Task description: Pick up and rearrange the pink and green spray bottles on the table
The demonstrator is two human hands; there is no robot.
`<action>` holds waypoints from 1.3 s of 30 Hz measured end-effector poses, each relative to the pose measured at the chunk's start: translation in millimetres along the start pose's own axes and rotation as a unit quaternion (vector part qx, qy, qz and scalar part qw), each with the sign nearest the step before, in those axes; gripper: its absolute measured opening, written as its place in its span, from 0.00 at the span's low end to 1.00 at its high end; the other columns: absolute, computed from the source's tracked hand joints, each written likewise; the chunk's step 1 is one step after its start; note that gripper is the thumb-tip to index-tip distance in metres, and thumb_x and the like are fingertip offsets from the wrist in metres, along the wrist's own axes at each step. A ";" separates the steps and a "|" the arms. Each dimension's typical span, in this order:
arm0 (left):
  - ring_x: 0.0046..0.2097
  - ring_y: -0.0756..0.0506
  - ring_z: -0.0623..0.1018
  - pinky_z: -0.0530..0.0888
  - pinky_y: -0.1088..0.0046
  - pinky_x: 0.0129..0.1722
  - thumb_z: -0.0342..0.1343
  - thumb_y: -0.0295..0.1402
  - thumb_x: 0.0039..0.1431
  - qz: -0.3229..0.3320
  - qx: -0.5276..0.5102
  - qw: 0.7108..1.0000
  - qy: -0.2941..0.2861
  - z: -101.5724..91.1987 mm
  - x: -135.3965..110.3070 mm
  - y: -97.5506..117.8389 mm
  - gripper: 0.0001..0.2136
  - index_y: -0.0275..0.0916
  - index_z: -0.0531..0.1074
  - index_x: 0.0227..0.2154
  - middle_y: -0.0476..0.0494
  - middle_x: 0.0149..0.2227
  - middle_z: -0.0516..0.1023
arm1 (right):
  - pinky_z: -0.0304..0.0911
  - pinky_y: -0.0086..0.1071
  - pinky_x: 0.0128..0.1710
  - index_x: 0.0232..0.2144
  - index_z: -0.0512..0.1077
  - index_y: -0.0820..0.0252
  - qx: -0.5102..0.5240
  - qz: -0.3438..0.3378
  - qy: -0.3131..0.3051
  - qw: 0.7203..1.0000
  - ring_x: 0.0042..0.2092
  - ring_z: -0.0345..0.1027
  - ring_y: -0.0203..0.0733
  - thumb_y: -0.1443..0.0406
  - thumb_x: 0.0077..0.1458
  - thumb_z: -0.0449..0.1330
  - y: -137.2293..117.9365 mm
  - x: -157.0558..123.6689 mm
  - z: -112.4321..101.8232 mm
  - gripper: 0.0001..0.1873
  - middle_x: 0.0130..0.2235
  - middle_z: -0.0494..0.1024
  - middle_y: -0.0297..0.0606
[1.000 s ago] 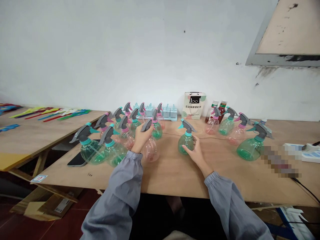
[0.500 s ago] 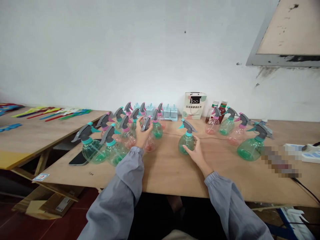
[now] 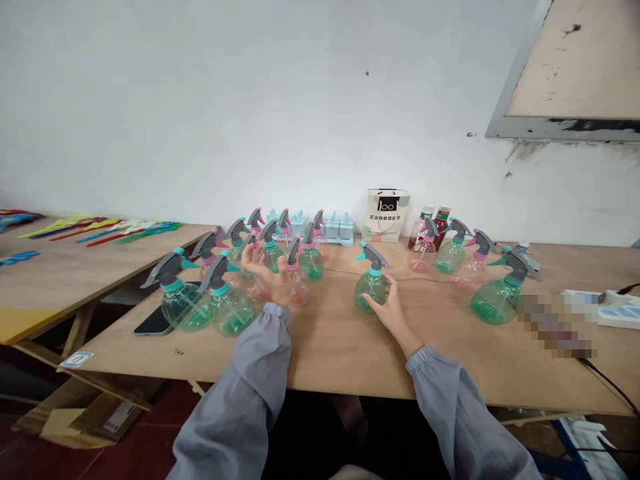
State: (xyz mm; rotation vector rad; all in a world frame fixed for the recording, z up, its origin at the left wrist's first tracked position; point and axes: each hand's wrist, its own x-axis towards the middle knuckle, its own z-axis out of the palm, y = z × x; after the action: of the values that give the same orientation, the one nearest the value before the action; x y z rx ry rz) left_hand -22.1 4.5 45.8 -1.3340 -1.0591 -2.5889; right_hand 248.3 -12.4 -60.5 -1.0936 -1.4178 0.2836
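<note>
My right hand (image 3: 393,310) is wrapped round the body of a green spray bottle (image 3: 368,291) with a grey and turquoise trigger head. That bottle stands upright on the wooden table (image 3: 340,353). To the left, my left hand (image 3: 273,275) is raised with its fingers apart and nothing in it. Close beside it stands a pink spray bottle (image 3: 299,287) with a grey head and pink collar. Another pink bottle (image 3: 257,290) is partly hidden behind my left hand. Two green bottles, one a nearer green spray bottle (image 3: 231,313), stand left of my left forearm.
Several more spray bottles stand at the right, among them a green one (image 3: 497,300). A paper bag (image 3: 385,217), dark red bottles (image 3: 441,223) and a pale blue rack (image 3: 340,230) line the wall. A phone (image 3: 155,321) lies left; a power strip (image 3: 620,312) lies right.
My left hand has come off the pink spray bottle's head, opened and moved left. My right hand stays on the green spray bottle. The view has shifted slightly.
</note>
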 end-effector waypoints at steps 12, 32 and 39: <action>0.67 0.31 0.63 0.59 0.47 0.66 0.71 0.48 0.44 -0.148 0.012 0.912 -0.381 50.2 -91.8 62.4 0.49 0.40 0.49 0.64 0.25 0.65 0.59 | 0.70 0.56 0.52 0.62 0.58 0.58 -0.139 -0.065 -0.079 0.985 0.54 0.68 0.61 0.47 0.50 0.67 -35.1 -28.3 8.8 0.44 0.52 0.67 0.51; 0.57 0.40 0.76 0.69 0.56 0.61 0.57 0.30 0.55 -0.176 -0.093 0.870 -0.451 12.3 -68.8 57.6 0.22 0.42 0.71 0.54 0.38 0.54 0.78 | 0.47 0.51 0.62 0.57 0.58 0.72 -0.220 0.071 0.143 0.962 0.65 0.51 0.63 0.59 0.47 0.69 51.5 149.5 -100.9 0.41 0.63 0.57 0.74; 0.49 0.43 0.78 0.77 0.66 0.44 0.65 0.39 0.55 -0.193 -0.122 0.792 -0.567 -2.1 -52.1 59.7 0.30 0.45 0.66 0.60 0.38 0.56 0.74 | 0.52 0.51 0.57 0.56 0.61 0.75 -0.255 0.125 0.110 0.952 0.60 0.60 0.62 0.60 0.47 0.68 60.1 156.2 -102.4 0.39 0.56 0.66 0.72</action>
State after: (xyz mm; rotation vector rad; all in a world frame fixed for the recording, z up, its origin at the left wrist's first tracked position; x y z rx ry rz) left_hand 28.8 -55.9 39.8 -3.2162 -1.1313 -1.9825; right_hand 397.0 89.3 16.9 -1.6799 -1.1775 -0.0361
